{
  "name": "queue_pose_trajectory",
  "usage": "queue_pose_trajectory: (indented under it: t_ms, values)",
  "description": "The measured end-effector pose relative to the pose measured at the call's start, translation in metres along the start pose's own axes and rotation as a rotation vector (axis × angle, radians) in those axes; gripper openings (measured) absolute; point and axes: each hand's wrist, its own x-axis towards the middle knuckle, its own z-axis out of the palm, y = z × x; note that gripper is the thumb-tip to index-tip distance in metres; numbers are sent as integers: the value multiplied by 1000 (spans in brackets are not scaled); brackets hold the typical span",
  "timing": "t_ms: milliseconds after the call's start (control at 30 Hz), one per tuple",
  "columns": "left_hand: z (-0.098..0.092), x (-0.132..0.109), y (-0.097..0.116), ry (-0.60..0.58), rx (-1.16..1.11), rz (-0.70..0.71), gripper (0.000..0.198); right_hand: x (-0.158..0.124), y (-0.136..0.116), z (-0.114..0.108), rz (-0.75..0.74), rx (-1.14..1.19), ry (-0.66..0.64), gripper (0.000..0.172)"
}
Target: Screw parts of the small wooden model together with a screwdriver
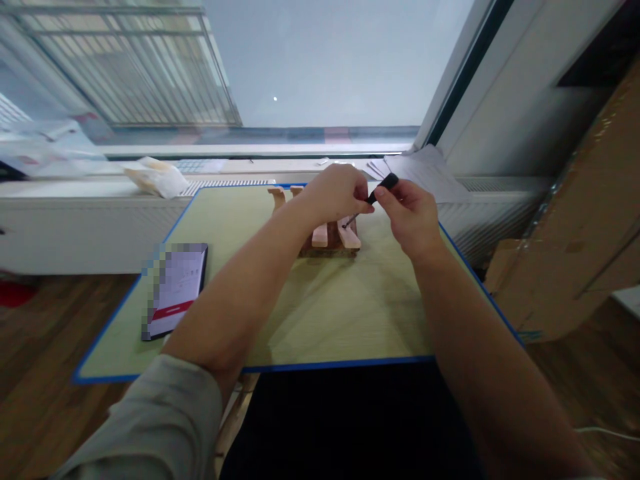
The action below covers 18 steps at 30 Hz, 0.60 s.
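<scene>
A small wooden piece (pixel 330 235) made of pale slats stands on the yellow-green table (pixel 320 313) at its far middle. My left hand (pixel 334 193) is closed over its top, fingers pinched near the tool's tip. My right hand (pixel 413 217) is closed on a small black-handled screwdriver (pixel 381 187), whose thin shaft slants down-left to the wood.
A dark box with a red stripe (pixel 175 288) lies at the table's left. A crumpled plastic bag (pixel 156 176) and papers (pixel 420 170) rest on the windowsill behind. Cardboard boxes (pixel 575 253) stand at the right. The table has a blue edge (pixel 330 365).
</scene>
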Motion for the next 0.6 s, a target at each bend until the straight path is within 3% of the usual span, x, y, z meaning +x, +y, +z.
queue_pose_trajectory:
  t_ms: [200, 333, 600]
  values:
    - [0, 0, -4, -148, 7, 93, 25, 1, -3, 3, 76, 23, 73, 28]
    - [2, 2, -6, -243, -32, 153, 24, -2, -5, 4, 37, 162, -28, 24]
    - [-2, 0, -1, -197, -25, 43, 25, 1, 7, 3, -8, 237, -36, 32]
